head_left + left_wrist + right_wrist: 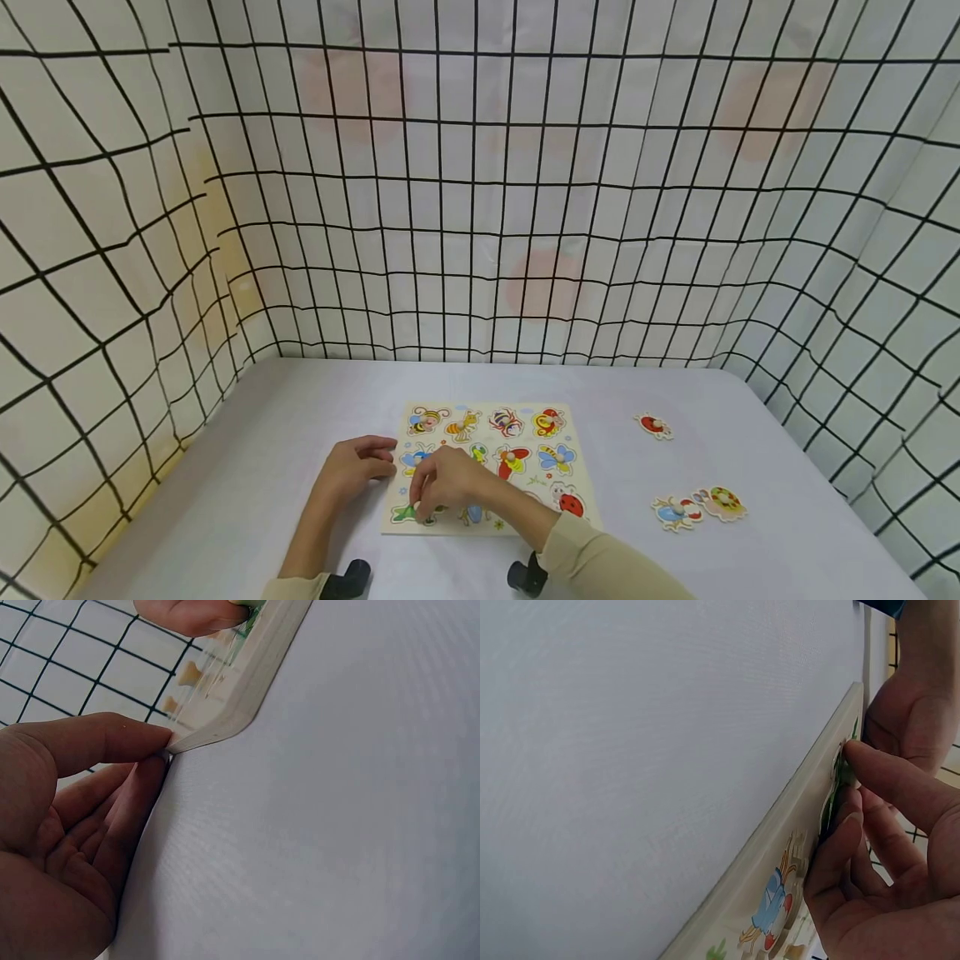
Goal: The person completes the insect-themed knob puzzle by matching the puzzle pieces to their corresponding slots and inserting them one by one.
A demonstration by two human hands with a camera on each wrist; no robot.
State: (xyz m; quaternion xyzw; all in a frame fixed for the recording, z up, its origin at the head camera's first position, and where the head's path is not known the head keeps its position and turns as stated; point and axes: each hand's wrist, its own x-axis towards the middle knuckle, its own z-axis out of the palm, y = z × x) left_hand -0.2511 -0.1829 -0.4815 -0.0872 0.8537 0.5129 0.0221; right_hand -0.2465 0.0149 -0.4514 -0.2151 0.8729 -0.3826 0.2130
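A light wooden puzzle board [587,479] with colourful insect pictures lies on the white table. My right hand [453,479] reaches over its lower left corner and pinches a green puzzle piece [845,776] between thumb and fingers. The piece sits at the board's surface, partly hidden by the fingers; whether it lies fully in its recess I cannot tell. My left hand [358,462] rests on the table at the board's left side, thumb and fingers extended, their tips touching its edge in the left wrist view. Beside the green piece, a blue insect picture [771,904] shows on the board.
Right of the board lie a loose ladybird piece [654,426], a blue-and-red insect piece [677,512] and a rounded green-and-yellow piece [722,502], the last two touching or nearly so. Black grid netting [495,250] over white cloth walls surrounds the table at back and sides.
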